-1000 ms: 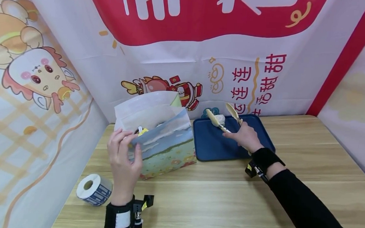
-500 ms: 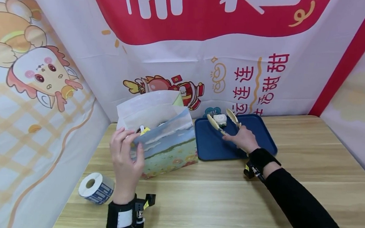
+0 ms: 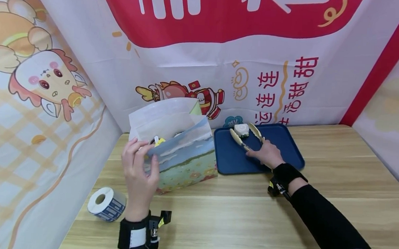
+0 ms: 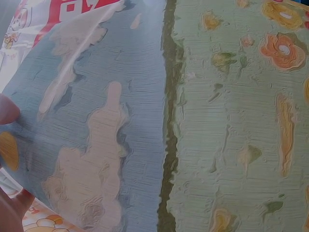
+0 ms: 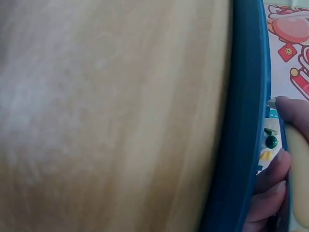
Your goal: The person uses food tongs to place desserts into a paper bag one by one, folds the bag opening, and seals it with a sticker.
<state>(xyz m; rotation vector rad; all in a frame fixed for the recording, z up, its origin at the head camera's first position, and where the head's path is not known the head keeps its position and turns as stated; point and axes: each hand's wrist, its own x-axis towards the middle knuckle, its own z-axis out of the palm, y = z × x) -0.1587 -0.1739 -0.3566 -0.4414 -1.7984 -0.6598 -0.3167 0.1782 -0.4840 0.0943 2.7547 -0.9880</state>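
Observation:
My left hand [image 3: 139, 174] holds the near rim of a paper bag [image 3: 187, 161] printed with sky and flowers, thumb on its outer face. Its mouth gapes, with something yellow and white [image 3: 158, 140] showing inside. My right hand [image 3: 268, 153] grips a pair of cream-tipped tongs [image 3: 238, 141] over the blue tray [image 3: 241, 166]. The tongs' arms are spread, either side of a small white piece [image 3: 241, 129] with dark green at its base, at the tray's far edge. In the right wrist view, fingers [image 5: 270, 200] wrap the tongs' cream handle [image 5: 300, 179].
A label roll [image 3: 106, 204] stands on the wooden table [image 3: 214, 223], left of my left forearm. Printed cloth [image 3: 189, 60] hangs directly behind the bag and tray, and another patterned sheet [image 3: 43, 139] borders the left side.
The tongs have come down lower around the white piece, their tips now closer to the tray and a little nearer each other. My left hand stays on the bag's rim.

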